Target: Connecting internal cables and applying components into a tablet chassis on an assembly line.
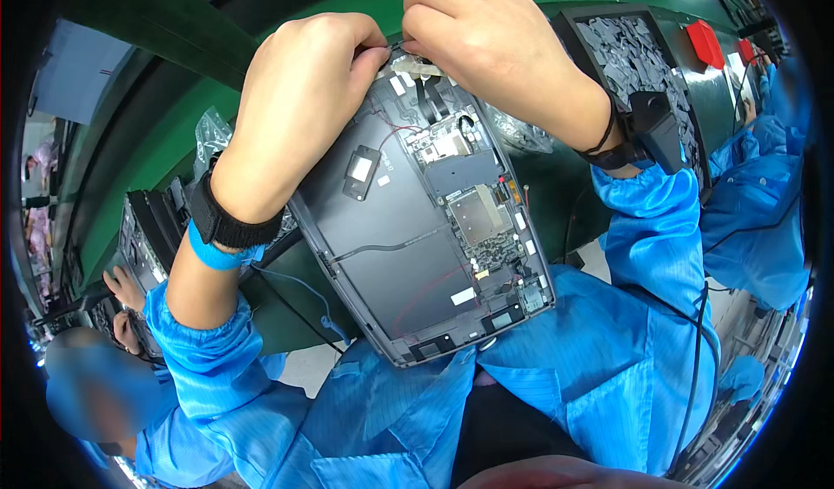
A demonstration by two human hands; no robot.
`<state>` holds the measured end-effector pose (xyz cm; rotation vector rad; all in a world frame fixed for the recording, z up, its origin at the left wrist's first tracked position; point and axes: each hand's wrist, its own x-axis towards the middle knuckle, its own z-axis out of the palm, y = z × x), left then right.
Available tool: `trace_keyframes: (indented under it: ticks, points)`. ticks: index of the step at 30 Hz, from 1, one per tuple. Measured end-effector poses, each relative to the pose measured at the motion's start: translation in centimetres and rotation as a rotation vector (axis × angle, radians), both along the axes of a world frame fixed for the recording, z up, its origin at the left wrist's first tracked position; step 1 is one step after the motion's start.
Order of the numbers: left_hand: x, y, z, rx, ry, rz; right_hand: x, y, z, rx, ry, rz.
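In the head view, an opened, flat, dark electronic casing (382, 280) lies tilted before the person, its lower edge close against the blue garment and the green counter (565, 181) showing beyond its sides. The left hand (300, 89) and right hand (486, 29) meet at its far edge, close together, beside a strip of pale tape (418, 68). Each grip is curled in, thumb near forefinger; the fingertips are partly hidden, so I cannot tell whether either closes on the rim or on some small part.

As far as shows, the work looks partway along: a circuit board (486, 241) sits along the right side, black ribbons (432, 98) run from it toward the far edge, and a dark cable (391, 247) crosses the wide left bay. That bay is largely unfilled, a small dark module (360, 173) lies at its far end, and no cover is on.
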<state>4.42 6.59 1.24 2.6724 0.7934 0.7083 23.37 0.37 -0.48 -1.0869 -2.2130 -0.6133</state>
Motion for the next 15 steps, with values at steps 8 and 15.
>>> trace_keyframes:
  ticks: [8, 15]
  points:
    - [0.1, -0.2, -0.4, 0.114, 0.024, 0.003, 0.8, 1.8, 0.6, -0.208, -0.12, 0.02]
    - [0.0, 0.1, -0.8, 0.064, -0.043, -0.008, 1.2, 2.6, 0.8, -0.141, -0.196, 0.146]
